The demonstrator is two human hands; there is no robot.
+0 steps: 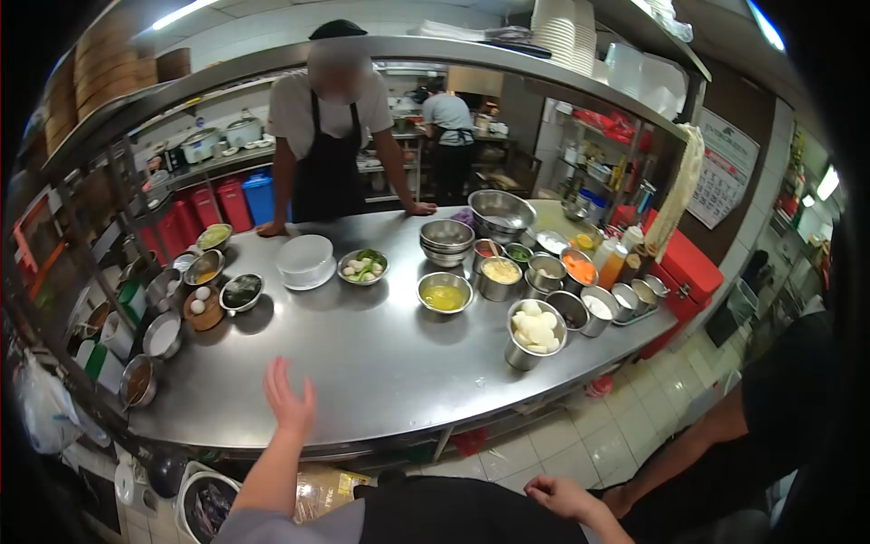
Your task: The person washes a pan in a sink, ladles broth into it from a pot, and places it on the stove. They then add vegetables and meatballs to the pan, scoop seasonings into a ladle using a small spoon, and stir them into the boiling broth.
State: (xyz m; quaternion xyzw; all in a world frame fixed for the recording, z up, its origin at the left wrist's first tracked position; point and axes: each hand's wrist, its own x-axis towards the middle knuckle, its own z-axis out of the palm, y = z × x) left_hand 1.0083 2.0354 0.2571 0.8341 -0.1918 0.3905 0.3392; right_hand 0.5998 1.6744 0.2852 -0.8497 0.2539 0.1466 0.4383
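Note:
My left hand (290,399) is raised over the front of the steel table (381,363), fingers spread and nothing in it. Before it on the table are a stack of white plates (306,258) and a metal bowl of greens and pale round pieces (363,267). A bowl of yellow liquid (444,294) stands farther right. My right hand (560,499) is at my waist, off the table edge, its fingers curled with nothing visible in them. The nearest item on the table above it is a metal pot of white peeled pieces (535,328).
Across the table a person (331,136) in a dark apron leans on both hands. Another person's arm (680,458) is close at my right. Sauce bottles (616,258) and several ingredient pots line the right side; eggs (199,301) and bowls line the left. A shelf (408,50) spans overhead.

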